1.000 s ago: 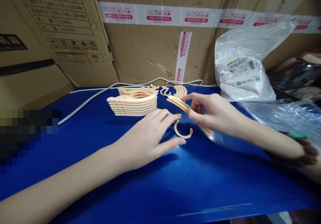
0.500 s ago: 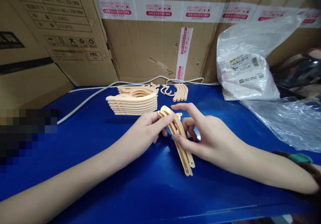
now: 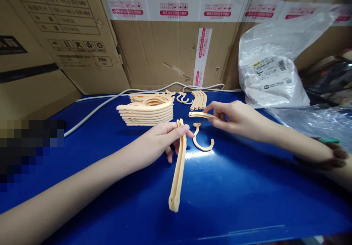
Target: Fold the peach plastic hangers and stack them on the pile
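Observation:
My left hand (image 3: 172, 137) is closed on a cream plastic hanger arm (image 3: 177, 175), pinched near its top between thumb and fingers, with its long end slanting down toward me. In my right hand (image 3: 228, 115), thumb and fingers pinch the right end of another cream hanger arm (image 3: 199, 114), which lies nearly level just above or on the table. A loose hanger hook (image 3: 203, 148) rests on the blue surface between my hands. Behind them, several curved hanger arms (image 3: 198, 100) lie side by side, next to smaller hooks (image 3: 183, 97).
A stack of cream folding hangers (image 3: 145, 113) sits at the back left on the blue table (image 3: 123, 208). A white cable (image 3: 101, 107) runs behind it. Cardboard boxes (image 3: 154, 51) wall the back and left. A white plastic bag (image 3: 272, 73) stands at the back right.
The two hanger arms, held together before, are now apart. My right hand has carried one away to the back right; the left hand's piece points more straight toward me. The loose hook is now uncovered.

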Demonstrator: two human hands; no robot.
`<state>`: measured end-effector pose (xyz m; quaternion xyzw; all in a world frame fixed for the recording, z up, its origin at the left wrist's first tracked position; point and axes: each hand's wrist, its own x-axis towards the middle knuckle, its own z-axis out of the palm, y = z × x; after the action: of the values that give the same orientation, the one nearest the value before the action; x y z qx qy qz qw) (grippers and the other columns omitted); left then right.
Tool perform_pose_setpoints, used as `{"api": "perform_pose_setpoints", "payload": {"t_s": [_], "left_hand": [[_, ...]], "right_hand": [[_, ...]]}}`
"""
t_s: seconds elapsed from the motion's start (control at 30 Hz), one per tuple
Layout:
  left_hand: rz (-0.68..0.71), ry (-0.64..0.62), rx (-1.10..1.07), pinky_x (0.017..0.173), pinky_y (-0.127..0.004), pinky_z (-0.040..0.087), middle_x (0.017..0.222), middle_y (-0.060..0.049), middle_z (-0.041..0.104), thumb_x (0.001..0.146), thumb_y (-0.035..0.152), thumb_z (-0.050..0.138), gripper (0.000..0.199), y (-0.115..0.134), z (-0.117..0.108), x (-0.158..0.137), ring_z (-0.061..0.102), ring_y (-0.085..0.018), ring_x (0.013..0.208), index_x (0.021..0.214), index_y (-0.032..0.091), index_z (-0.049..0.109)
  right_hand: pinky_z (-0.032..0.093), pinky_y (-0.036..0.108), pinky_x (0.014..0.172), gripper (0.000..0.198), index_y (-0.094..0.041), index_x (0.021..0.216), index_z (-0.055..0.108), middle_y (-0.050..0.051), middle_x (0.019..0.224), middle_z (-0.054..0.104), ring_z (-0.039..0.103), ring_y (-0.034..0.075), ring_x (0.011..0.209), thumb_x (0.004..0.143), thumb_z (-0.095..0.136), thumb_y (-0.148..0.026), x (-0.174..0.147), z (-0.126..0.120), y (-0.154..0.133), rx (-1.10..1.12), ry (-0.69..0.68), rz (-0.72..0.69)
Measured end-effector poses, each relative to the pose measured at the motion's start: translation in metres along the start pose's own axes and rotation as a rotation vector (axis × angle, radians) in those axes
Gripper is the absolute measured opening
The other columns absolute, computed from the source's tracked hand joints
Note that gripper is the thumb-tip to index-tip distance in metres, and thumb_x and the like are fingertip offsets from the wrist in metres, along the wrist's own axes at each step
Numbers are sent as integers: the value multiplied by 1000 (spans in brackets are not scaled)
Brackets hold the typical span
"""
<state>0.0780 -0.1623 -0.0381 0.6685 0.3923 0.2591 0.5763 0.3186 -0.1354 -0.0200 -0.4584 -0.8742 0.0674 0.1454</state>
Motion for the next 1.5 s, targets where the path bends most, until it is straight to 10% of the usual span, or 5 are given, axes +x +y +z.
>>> {"api": "perform_pose_setpoints", "payload": {"t_s": [0.63,1.23,1.5], "left_hand": [[-141,-86,230,58,-19,44,69,2,63,92,44,50,38,17,-5,-5,54,-9,59,69,16,61],[156,79,1058,68,-30,37,88,-2,64,101,40,31,37,10,3,-10,59,-19,81,92,20,60],[257,102,1102,62,-27,33,87,-2,65,100,35,40,26,2,4,-7,59,-18,77,90,18,58]], "right_hand": [[31,27,55,19,-21,90,56,5,85,69,60,17,66,93,47,-38,4,8,11,-268,-48,41],[36,33,75,22,-17,98,60,7,84,68,58,18,67,96,43,-32,5,12,9,-355,-25,-103],[34,34,73,26,-15,112,62,10,98,65,59,21,81,98,42,-24,0,18,-4,-529,123,-329]]}}
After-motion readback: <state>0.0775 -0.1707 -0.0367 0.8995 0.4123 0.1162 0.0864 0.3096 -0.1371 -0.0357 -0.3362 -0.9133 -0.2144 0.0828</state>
